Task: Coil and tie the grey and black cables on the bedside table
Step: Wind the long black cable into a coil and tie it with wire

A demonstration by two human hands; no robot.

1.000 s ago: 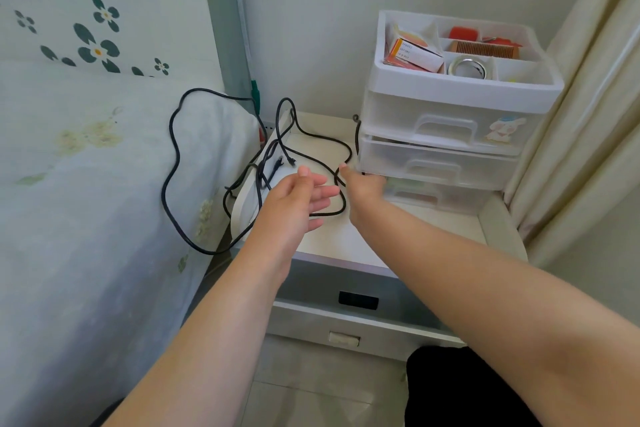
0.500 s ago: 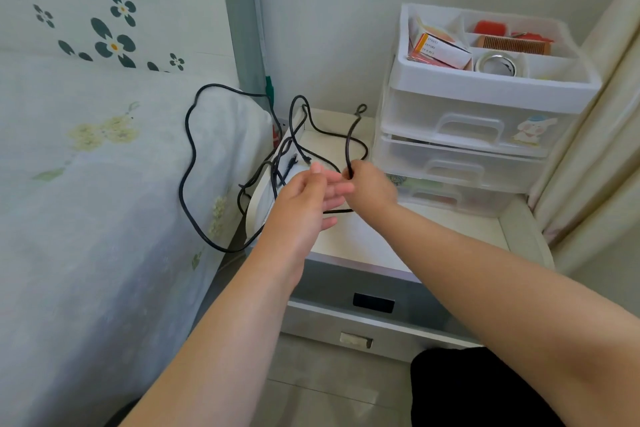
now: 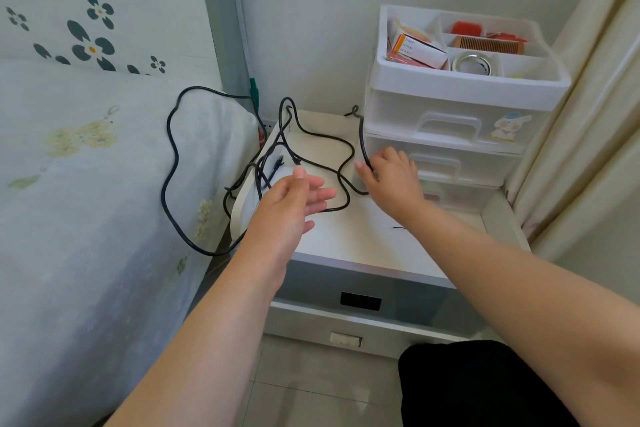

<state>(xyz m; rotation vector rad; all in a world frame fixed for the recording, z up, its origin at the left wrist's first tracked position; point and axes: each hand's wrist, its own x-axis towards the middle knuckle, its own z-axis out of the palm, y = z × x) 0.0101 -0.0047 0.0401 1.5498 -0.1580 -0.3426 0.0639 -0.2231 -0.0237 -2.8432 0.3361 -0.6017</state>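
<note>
A long black cable [image 3: 325, 139] sprawls in loose loops over the white bedside table [image 3: 346, 232] and hangs over the bed's edge at the left. My right hand [image 3: 391, 180] pinches one strand of it near the drawer unit; that strand rises to a curled end by the unit's corner. My left hand [image 3: 294, 198] hovers over the table's left part, fingers straight and spread, holding nothing. Two plug ends lie just behind its fingertips. I see no grey cable apart from the black one.
A white plastic drawer unit [image 3: 450, 135] stands on the table's back right, its top tray holding a box, a comb and a tape roll. The bed [image 3: 86, 184] lies close on the left, a curtain [image 3: 588, 114] on the right. The table's drawer front [image 3: 360, 302] faces me.
My right hand has moved right, away from my left hand, drawing the pinched strand toward the drawer unit. My left hand has stayed over the table with its fingers spread.
</note>
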